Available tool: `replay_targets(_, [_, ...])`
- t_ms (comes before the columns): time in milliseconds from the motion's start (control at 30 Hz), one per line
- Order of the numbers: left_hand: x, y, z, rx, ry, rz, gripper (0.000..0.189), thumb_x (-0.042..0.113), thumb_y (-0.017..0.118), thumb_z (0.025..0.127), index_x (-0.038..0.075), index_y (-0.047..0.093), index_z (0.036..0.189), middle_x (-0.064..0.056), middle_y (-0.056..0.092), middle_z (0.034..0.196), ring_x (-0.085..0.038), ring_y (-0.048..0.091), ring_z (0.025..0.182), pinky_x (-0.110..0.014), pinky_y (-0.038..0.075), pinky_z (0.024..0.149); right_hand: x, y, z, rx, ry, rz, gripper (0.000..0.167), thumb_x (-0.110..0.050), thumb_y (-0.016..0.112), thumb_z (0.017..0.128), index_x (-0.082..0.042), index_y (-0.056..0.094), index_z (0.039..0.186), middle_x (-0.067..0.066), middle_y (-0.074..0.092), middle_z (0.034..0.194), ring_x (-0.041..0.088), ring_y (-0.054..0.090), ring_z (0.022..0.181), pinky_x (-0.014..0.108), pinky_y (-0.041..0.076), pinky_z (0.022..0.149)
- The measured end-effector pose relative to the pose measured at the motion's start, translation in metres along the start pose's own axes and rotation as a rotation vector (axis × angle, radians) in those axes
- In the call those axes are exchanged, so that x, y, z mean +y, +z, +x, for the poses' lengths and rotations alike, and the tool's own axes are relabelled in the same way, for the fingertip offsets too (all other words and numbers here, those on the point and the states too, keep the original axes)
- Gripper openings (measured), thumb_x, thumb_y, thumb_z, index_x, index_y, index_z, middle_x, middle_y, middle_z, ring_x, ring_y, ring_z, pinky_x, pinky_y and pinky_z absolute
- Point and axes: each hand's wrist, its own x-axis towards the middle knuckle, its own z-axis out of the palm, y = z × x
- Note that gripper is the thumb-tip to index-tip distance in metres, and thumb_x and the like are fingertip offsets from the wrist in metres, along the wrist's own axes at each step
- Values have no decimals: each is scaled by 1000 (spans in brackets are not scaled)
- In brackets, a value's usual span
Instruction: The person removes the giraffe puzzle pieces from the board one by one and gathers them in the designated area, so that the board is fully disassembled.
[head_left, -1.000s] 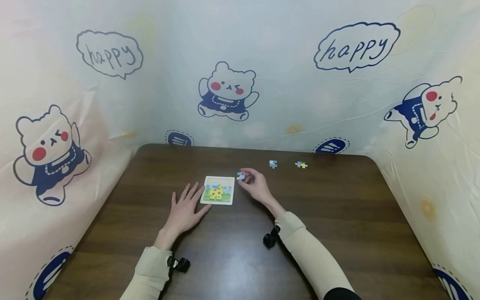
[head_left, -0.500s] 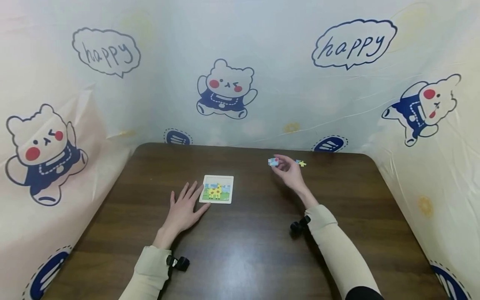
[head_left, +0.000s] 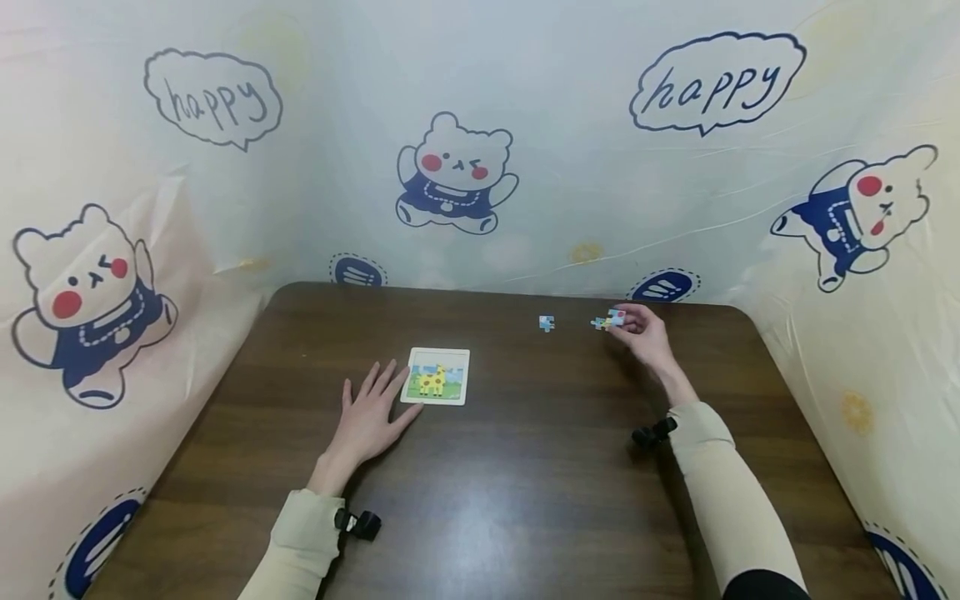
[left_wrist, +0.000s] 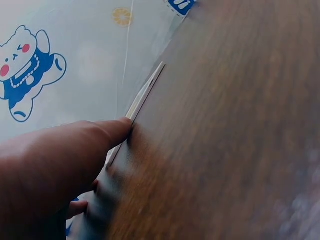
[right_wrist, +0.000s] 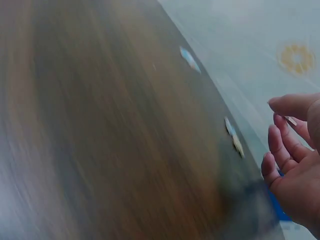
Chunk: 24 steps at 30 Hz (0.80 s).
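In the head view my left hand lies spread on the table, its fingertips and thumb at the left and lower edge of a square giraffe jigsaw board. The left wrist view shows the thumb against the thin edge of the board. Over at the back right, my right hand pinches a blue jigsaw piece with a red spot between thumb and fingers. That piece overlaps a blue-and-yellow jigsaw piece on the table in this view. Further left lies a light blue jigsaw piece.
The brown wooden table ends at the back against a pale printed curtain. Its far edge runs close behind the loose pieces. A small black camera sits on each wrist, the left camera low over the table.
My right hand has carried the red-spotted piece from beside the board to the right, past the light blue piece, to the blue-and-yellow one. My left hand has stayed at the board.
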Motion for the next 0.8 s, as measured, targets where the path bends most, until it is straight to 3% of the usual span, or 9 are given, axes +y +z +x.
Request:
replay_targets(67, [1,0,0,-3,-1,1,82,51,69,105,15,38,172,-20,31,181,-48,21,170,-85,7,128,4,-12,0,-5,23,1,53,8,73,98,14,53,146,-11,70,99,-6,58,86,9,49,74])
replay_targets(167, [0,-1,0,-5,-6,1,82,51,69,105,15,38,172,-20,31,181,-47,21,170,-85,6,128,10,-27,3,-23,67,-12,53,11,70,98,17,47,146,-13,69,97,-5,57,85,10,50,72])
replay_targets(300, [0,-1,0,-5,-8,3,82,51,68,106,15,38,172,-20,31,181,-47,21,170,-85,7,128,16,-43,6,-45,104,-79,52,8,68,100,19,46,146,-3,70,100,-3,56,84,13,51,69])
replay_targets(567, [1,-1,0,-10,-11,11,82,52,68,106,16,37,173,-20,31,181,-47,21,170,-86,7,128,26,-61,6,-65,74,-314,49,2,67,104,16,53,149,28,68,119,0,53,86,8,46,73])
replay_targets(800, [3,-2,0,-13,-10,16,82,53,67,106,15,38,173,-20,30,181,-47,21,170,-85,7,128,35,-65,6,-69,85,-470,50,-2,68,104,15,55,149,30,62,118,21,53,93,13,41,72])
